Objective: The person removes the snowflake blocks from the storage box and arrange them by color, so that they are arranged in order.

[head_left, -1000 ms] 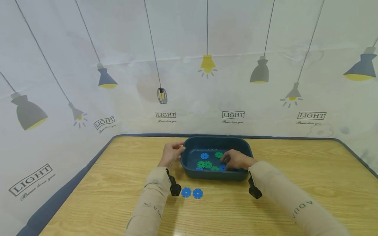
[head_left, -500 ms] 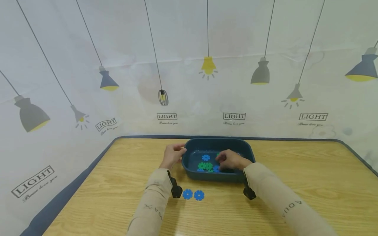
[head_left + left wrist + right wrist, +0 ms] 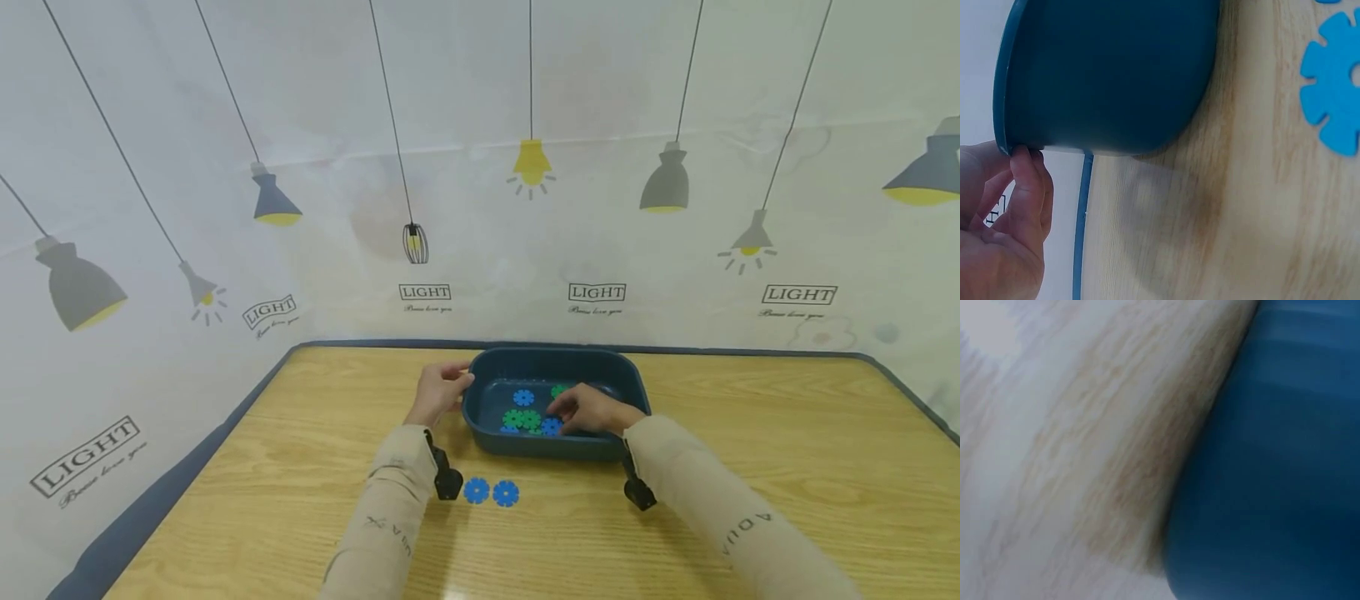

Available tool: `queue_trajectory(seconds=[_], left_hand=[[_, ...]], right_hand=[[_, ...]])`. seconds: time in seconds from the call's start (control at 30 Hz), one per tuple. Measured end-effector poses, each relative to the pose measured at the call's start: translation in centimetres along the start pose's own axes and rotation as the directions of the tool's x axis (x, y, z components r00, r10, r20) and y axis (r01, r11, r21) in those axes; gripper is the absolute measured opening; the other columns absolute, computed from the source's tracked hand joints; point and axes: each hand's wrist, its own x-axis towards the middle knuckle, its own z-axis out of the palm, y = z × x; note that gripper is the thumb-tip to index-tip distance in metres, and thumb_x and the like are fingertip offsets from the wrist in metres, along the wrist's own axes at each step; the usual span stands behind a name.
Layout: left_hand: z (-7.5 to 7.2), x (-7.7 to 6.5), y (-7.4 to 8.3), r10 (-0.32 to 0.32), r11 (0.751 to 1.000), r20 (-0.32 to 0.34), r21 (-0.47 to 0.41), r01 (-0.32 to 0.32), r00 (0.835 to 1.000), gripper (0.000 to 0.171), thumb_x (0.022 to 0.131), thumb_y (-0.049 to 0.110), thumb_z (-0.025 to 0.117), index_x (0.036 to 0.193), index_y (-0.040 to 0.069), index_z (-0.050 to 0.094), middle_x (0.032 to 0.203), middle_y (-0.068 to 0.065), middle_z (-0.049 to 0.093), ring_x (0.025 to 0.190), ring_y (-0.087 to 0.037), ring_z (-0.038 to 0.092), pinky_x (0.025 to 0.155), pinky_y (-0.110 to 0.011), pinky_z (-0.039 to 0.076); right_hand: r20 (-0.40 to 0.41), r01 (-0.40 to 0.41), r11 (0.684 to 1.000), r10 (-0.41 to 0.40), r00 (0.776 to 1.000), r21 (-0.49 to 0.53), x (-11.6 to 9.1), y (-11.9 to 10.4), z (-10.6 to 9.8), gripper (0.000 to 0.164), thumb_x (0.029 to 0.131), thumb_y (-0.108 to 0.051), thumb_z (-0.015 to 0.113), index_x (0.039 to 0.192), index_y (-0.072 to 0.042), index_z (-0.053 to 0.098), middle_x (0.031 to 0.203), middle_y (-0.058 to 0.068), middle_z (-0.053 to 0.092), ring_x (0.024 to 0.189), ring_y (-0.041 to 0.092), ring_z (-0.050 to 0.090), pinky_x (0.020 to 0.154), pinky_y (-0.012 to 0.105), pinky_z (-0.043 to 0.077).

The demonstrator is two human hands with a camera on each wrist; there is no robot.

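A dark blue plastic basin (image 3: 555,448) stands on the wooden table, with several blue and green notched building discs on its floor. My left hand (image 3: 437,393) holds the basin's left rim between thumb and fingers, also seen in the left wrist view. Inside the basin, my right hand (image 3: 588,410) bends its fingers down right beside a blue notched disc (image 3: 551,427); I cannot tell whether they pinch it. Two touching green discs (image 3: 521,418) lie to the left, with another blue disc (image 3: 522,397) behind them. The right wrist view shows only the basin's outer wall (image 3: 1272,462) and tabletop.
Two blue notched discs, a left one (image 3: 476,491) and a right one (image 3: 506,493), lie on the table (image 3: 540,542) in front of the basin. Behind the table rises a pale wall covering (image 3: 480,192) printed with lamps.
My right hand has moved left within the basin, and the blue disc beside its fingers has shifted left too, partly over a green one. My left hand has stayed at the rim.
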Motion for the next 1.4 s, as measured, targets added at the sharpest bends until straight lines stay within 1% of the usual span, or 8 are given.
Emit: queue_trajectory(seconds=[0.23, 0.53, 0.9, 1.07, 1.1, 1.2, 1.33, 1.4], left_hand=[[0.0, 0.1, 0.0, -0.012, 1.000, -0.005, 0.004, 0.012, 1.000, 0.030, 0.086, 0.008, 0.058, 0.116, 0.007, 0.059, 0.098, -0.012, 0.057, 0.085, -0.023, 0.060, 0.059, -0.028, 0.052], [0.1, 0.0, 0.1, -0.015, 1.000, -0.006, 0.013, 0.015, 1.000, 0.030, 0.086, 0.008, 0.058, 0.116, 0.007, 0.059, 0.099, -0.012, 0.058, 0.085, -0.022, 0.059, 0.059, -0.029, 0.052], [0.1, 0.0, 0.1, -0.016, 1.000, -0.005, 0.004, 0.016, 1.000, 0.031, 0.086, 0.007, 0.057, 0.116, 0.006, 0.059, 0.100, -0.013, 0.057, 0.091, -0.026, 0.059, 0.059, -0.029, 0.052], [0.1, 0.1, 0.0, -0.008, 1.000, 0.001, 0.007, 0.008, 1.000, 0.030, 0.086, 0.007, 0.057, 0.116, 0.006, 0.059, 0.100, -0.013, 0.057, 0.089, -0.026, 0.059, 0.059, -0.029, 0.052], [0.1, 0.1, 0.0, -0.004, 1.000, 0.002, 0.007, 0.004, 1.000, 0.030, 0.086, 0.007, 0.057, 0.116, 0.006, 0.059, 0.100, -0.013, 0.057, 0.089, -0.026, 0.059, 0.058, -0.029, 0.052], [0.0, 0.1, -0.1, 0.006, 1.000, 0.003, 0.007, -0.006, 1.000, 0.030, 0.086, 0.008, 0.057, 0.116, 0.006, 0.059, 0.099, -0.013, 0.057, 0.089, -0.027, 0.059, 0.057, -0.028, 0.052], [0.0, 0.1, -0.1, 0.007, 1.000, 0.003, 0.009, -0.007, 1.000, 0.030, 0.086, 0.008, 0.057, 0.116, 0.007, 0.059, 0.099, -0.013, 0.057, 0.089, -0.028, 0.059, 0.055, -0.027, 0.051], [0.0, 0.1, -0.1, 0.006, 1.000, 0.004, 0.009, -0.006, 1.000, 0.030, 0.086, 0.009, 0.057, 0.116, 0.007, 0.059, 0.099, -0.012, 0.057, 0.089, -0.027, 0.059, 0.055, -0.027, 0.051]], right_hand=[[-0.009, -0.008, 0.999, 0.008, 1.000, -0.046, 0.3, 0.1, 0.3, 0.030, 0.071, 0.006, 0.068, 0.101, 0.004, 0.063, 0.088, 0.007, 0.059, 0.079, 0.015, 0.052, 0.069, 0.030, 0.048], [-0.024, -0.003, 1.000, 0.002, 1.000, -0.024, 0.3, 0.0, 0.1, 0.025, 0.069, 0.009, 0.067, 0.093, 0.005, 0.059, 0.083, 0.007, 0.055, 0.075, 0.015, 0.050, 0.068, 0.028, 0.046], [-0.047, 0.097, 0.991, -0.101, 0.994, -0.093, -0.2, 0.0, -0.5, 0.009, 0.075, 0.004, 0.065, 0.082, 0.002, 0.060, 0.077, 0.005, 0.058, 0.072, 0.015, 0.054, 0.063, 0.028, 0.047], [-0.060, 0.119, 0.992, -0.122, 0.991, -0.045, -0.6, -0.2, -0.9, 0.006, 0.078, -0.002, 0.064, 0.082, -0.001, 0.061, 0.080, 0.005, 0.059, 0.074, 0.017, 0.055, 0.064, 0.030, 0.049], [-0.065, 0.160, 0.986, -0.163, 0.985, -0.036, -0.4, 0.3, -1.0, 0.005, 0.079, -0.006, 0.064, 0.083, -0.004, 0.061, 0.081, 0.004, 0.058, 0.074, 0.015, 0.055, 0.063, 0.029, 0.048], [-0.069, 0.183, 0.983, -0.181, 0.981, 0.022, -0.8, 0.0, -1.1, 0.007, 0.080, -0.009, 0.063, 0.085, -0.005, 0.061, 0.082, 0.005, 0.057, 0.074, 0.016, 0.056, 0.063, 0.030, 0.049], [-0.080, 0.088, 0.989, -0.079, 0.994, 0.122, -1.6, -1.2, -1.0, 0.009, 0.082, -0.001, 0.058, 0.091, 0.001, 0.059, 0.085, 0.011, 0.056, 0.076, 0.019, 0.059, 0.067, 0.031, 0.052], [-0.085, 0.069, 0.987, -0.056, 0.995, 0.148, -1.9, -1.5, -1.0, 0.011, 0.083, 0.002, 0.056, 0.094, 0.004, 0.058, 0.086, 0.012, 0.056, 0.076, 0.021, 0.060, 0.067, 0.030, 0.052]])
